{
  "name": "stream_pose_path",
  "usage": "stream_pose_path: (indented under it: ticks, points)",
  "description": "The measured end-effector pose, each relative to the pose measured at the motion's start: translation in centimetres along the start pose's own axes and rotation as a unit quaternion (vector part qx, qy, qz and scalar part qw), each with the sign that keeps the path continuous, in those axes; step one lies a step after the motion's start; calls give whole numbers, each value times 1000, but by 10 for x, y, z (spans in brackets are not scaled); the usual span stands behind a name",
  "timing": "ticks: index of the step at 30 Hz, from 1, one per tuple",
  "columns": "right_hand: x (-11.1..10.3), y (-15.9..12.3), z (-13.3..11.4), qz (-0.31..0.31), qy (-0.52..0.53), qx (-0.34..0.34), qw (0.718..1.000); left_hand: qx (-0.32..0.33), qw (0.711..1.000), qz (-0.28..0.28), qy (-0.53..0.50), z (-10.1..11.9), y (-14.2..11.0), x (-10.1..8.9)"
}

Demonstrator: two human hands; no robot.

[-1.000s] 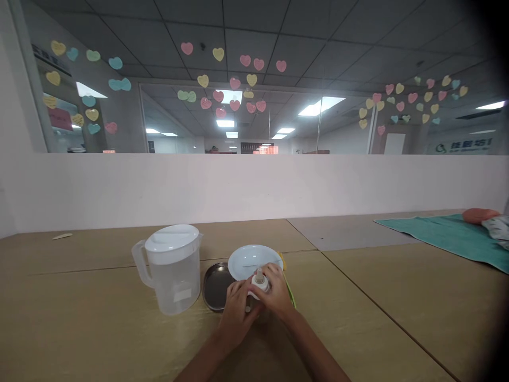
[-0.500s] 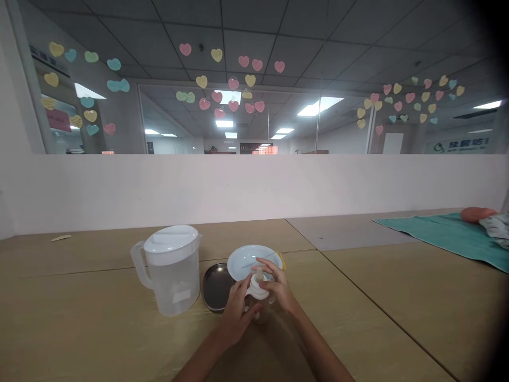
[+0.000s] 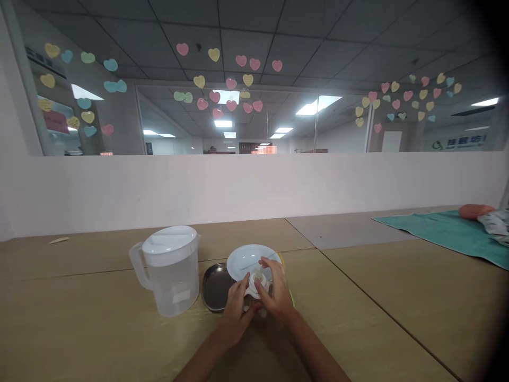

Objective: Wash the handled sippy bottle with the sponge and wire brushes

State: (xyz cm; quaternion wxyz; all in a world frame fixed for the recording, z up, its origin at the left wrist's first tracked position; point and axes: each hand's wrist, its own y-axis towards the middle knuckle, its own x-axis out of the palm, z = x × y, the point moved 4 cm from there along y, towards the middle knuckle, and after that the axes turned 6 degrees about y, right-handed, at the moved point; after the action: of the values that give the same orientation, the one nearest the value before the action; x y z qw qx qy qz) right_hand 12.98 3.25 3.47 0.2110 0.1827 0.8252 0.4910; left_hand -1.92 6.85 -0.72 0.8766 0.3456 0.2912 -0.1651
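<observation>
A baby bottle [image 3: 258,281] with a white collar and a clear teat stands upright between my two hands at the front of the table. My left hand [image 3: 236,313] is closed round its left side, thumb across the front. From the right, my right hand [image 3: 278,294] grips the white collar, with its thumb at the front and its fingers curled over behind. The lower body of the bottle is mostly hidden by my hands and shadow. Just behind it is a white bowl [image 3: 240,257] with a thin stick-like thing across it.
A lidded clear plastic jug [image 3: 175,281] stands on the left. Beside it lies a dark metal tray [image 3: 214,289]. Something yellow [image 3: 282,259] shows at the bowl's right edge. A teal cloth [image 3: 433,231] covers the far right, below a low white wall [image 3: 238,185].
My right hand has turned round the collar, its thumb now nearer the front and the wrist slightly lower. My left hand keeps its place. The view has shifted slightly.
</observation>
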Motion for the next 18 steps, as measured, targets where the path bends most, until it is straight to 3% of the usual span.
stream_pose_path:
  ticks: [6,8,10,15,18]
  points:
    - [-12,0,13,102,1,40,994,5,1000,10,5,3,1,-2]
    - [-15,0,16,109,-13,53,993,4,1000,4,10,4,1,-2]
    - [-14,1,13,74,-14,46,996,-2,1000,-1,17,5,1,-3]
    - [4,2,0,-95,-36,13,995,16,1000,3,25,3,1,-2]
    - [6,2,-1,-81,-59,21,995,7,999,10,32,-2,1,0]
